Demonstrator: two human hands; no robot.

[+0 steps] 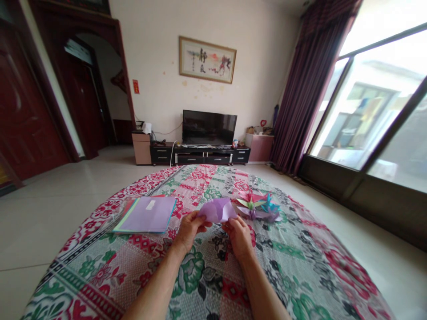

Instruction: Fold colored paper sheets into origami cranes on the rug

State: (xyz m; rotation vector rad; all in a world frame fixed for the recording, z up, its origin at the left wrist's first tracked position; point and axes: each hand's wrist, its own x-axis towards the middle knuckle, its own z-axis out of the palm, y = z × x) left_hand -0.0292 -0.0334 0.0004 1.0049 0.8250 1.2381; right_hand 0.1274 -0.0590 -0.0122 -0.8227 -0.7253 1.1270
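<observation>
Both hands pinch a sheet of purple paper (217, 210), which bends and bulges between them above the patterned tablecloth. My left hand (191, 229) is closed on its left edge, thumb on top. On the opposite edge, my right hand (238, 231) is closed with the fingers curled under. Just beyond my right hand lie several folded paper shapes (256, 205) in pink, green, blue and purple. To the left of my left hand rests a stack of coloured paper (147, 215), purple uppermost, with a small white label and what looks like clear wrapping.
A flowered cloth (200, 275) covers the round table. Across the tiled floor stand a low black cabinet (204, 158) and a television (209, 128). Dark curtains (310, 89) and large windows are on the right; wooden doors (30, 106) are on the left.
</observation>
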